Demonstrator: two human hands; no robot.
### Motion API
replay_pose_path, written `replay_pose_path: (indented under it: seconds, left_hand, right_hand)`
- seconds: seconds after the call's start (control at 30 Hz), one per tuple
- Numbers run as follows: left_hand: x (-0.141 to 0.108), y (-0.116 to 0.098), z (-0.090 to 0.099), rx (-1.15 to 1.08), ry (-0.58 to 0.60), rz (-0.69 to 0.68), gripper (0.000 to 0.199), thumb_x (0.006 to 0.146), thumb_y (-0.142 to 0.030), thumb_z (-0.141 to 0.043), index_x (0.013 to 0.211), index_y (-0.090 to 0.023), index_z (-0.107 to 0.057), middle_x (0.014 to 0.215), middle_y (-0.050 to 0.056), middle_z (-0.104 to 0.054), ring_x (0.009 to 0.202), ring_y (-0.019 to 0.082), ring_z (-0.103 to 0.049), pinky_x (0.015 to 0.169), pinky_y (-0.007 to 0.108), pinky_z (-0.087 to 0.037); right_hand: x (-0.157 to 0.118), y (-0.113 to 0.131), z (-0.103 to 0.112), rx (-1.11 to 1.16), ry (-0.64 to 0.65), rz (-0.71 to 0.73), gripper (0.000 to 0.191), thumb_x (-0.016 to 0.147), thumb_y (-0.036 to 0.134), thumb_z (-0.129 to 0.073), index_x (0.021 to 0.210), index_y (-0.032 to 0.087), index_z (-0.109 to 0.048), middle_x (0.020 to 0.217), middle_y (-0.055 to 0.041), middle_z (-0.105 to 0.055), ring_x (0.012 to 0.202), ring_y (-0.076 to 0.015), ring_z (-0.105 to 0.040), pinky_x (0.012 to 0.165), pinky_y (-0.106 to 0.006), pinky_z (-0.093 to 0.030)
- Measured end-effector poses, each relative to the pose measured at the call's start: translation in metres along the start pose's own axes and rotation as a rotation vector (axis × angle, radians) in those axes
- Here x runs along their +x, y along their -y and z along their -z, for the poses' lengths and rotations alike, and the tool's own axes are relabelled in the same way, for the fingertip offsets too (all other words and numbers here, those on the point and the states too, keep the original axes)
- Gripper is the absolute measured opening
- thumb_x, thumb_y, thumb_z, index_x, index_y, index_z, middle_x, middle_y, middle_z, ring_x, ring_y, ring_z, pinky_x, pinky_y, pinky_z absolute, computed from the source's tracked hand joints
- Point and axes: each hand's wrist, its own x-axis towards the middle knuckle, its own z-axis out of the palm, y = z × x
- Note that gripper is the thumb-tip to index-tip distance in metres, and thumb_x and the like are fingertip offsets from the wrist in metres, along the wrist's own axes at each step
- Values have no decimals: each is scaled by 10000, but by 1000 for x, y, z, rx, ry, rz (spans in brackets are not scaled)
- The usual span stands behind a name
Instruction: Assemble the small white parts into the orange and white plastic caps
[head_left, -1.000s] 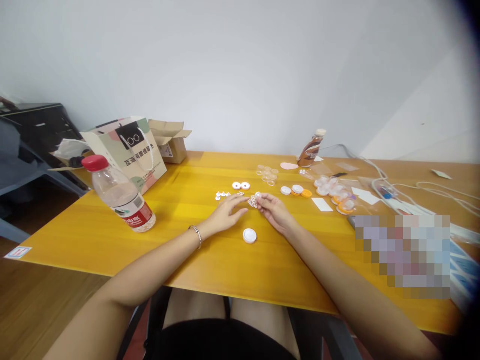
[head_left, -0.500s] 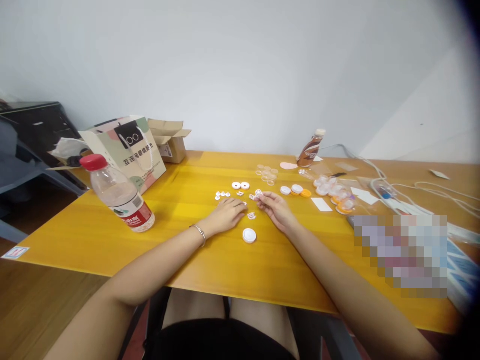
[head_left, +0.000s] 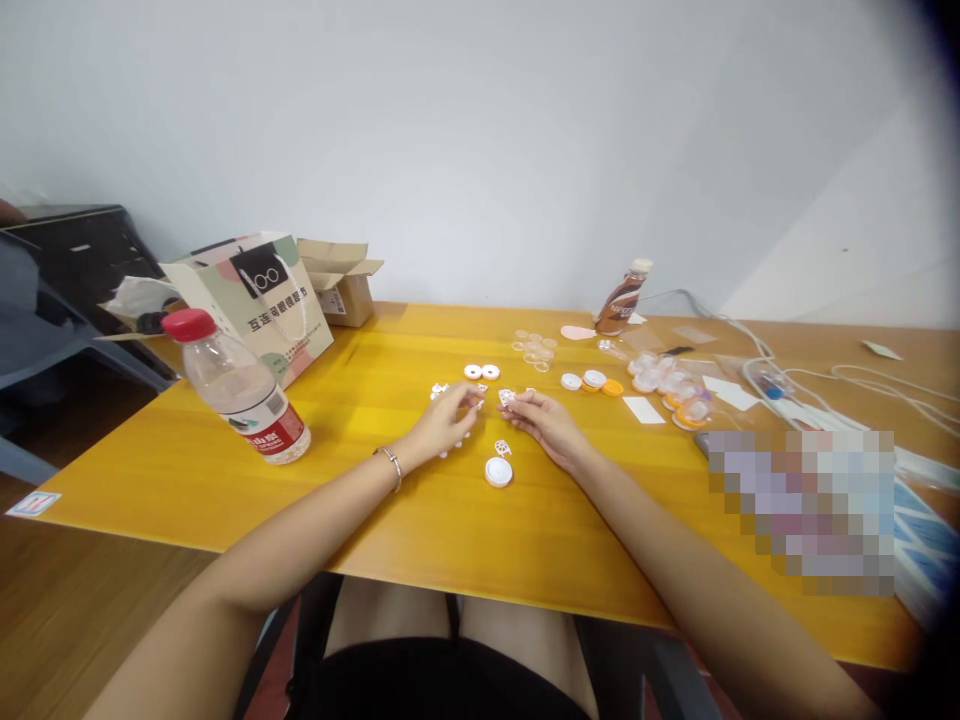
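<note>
My right hand pinches a small white openwork plastic part between thumb and fingertips. Just left of it, my left hand is raised a little, thumb and fingers closed on what looks like a tiny white piece, too small to make out well. Between my forearms lies another white openwork part, right behind a round white case. Small white pieces lie behind my left hand, partly hidden by it, and more show beneath it. Two white rings sit farther back.
White and orange round cases and clear rings lie to the right and back. A red-capped bottle, a paper bag and a carton stand left. A brown drink bottle, cards and cables occupy the right.
My left hand has lifted off the table and brought its fingertips together. The right hand has shifted slightly left and down with its part. The loose openwork part has moved nearer the round case.
</note>
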Motion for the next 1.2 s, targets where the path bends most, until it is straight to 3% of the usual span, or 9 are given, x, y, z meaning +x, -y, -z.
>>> replay_pose_path:
  seconds: [0.13, 0.23, 0.4, 0.53, 0.77, 0.9, 1.07, 1.2]
  left_hand:
    - [1, -1, 2, -219, -94, 129, 165, 770, -199, -495, 929, -156, -481, 818, 21, -527, 765, 101, -528, 589, 171, -438]
    - [2, 1, 1, -258, -136, 152, 169, 738, -192, -534, 899, -148, -510, 829, 22, -557, 774, 100, -535, 636, 187, -440]
    - [3, 3, 0, -232, -77, 144, 198, 758, -218, -533, 933, -143, -588, 916, 55, -593, 765, 110, -555, 706, 240, -447]
    - [3, -1, -2, -254, -66, 173, 280, 754, -229, -554, 1024, -159, -575, 848, 44, -598, 741, 112, -560, 699, 253, -461]
    - [4, -7, 1, -401, -157, 292, 240, 683, -259, -638, 872, -117, -595, 862, 69, -639, 720, 119, -595, 693, 254, -477]
    - [6, -9, 6, -341, -165, 218, 221, 708, -277, -615, 872, -131, -639, 923, 79, -622, 742, 122, -597, 696, 248, -475]
    - [4, -12, 7, -336, -68, 161, 256, 755, -261, -569, 969, -131, -619, 949, 97, -627, 826, 149, -602, 769, 281, -476]
    - [0, -15, 8, -193, -14, -22, 270, 793, -240, -517, 1042, -155, -580, 989, 93, -620, 864, 148, -592, 805, 299, -469]
  right_hand:
    - [0, -2, -1, -26, 1, 2, 154, 607, 241, -706, 688, 169, -596, 731, -23, -679, 602, -81, -584, 585, -190, -476]
    - [0, -3, -2, 15, 10, -30, 170, 601, 215, -711, 701, 180, -578, 735, -21, -682, 662, -101, -619, 662, -215, -506]
    - [-3, -5, -3, 82, 84, -69, 289, 599, 144, -709, 841, 190, -558, 767, -17, -689, 791, -138, -650, 825, -280, -503]
    - [-4, -5, -4, 82, 133, -99, 358, 605, 120, -704, 922, 182, -550, 782, -28, -693, 801, -141, -655, 864, -280, -489]
    - [-5, -7, -4, 83, 160, -108, 220, 618, 154, -707, 782, 179, -563, 749, -30, -693, 789, -150, -660, 863, -297, -493]
    - [-5, -5, -4, 46, 180, -120, 171, 616, 178, -712, 751, 167, -607, 744, -37, -689, 734, -136, -657, 819, -282, -514]
    - [-7, -4, -3, 38, 233, -118, 170, 626, 205, -707, 777, 156, -647, 763, -33, -686, 698, -92, -642, 786, -202, -508]
    - [-6, -4, -2, 27, 292, -136, 187, 642, 216, -698, 816, 154, -668, 810, -44, -687, 741, -96, -642, 795, -191, -498]
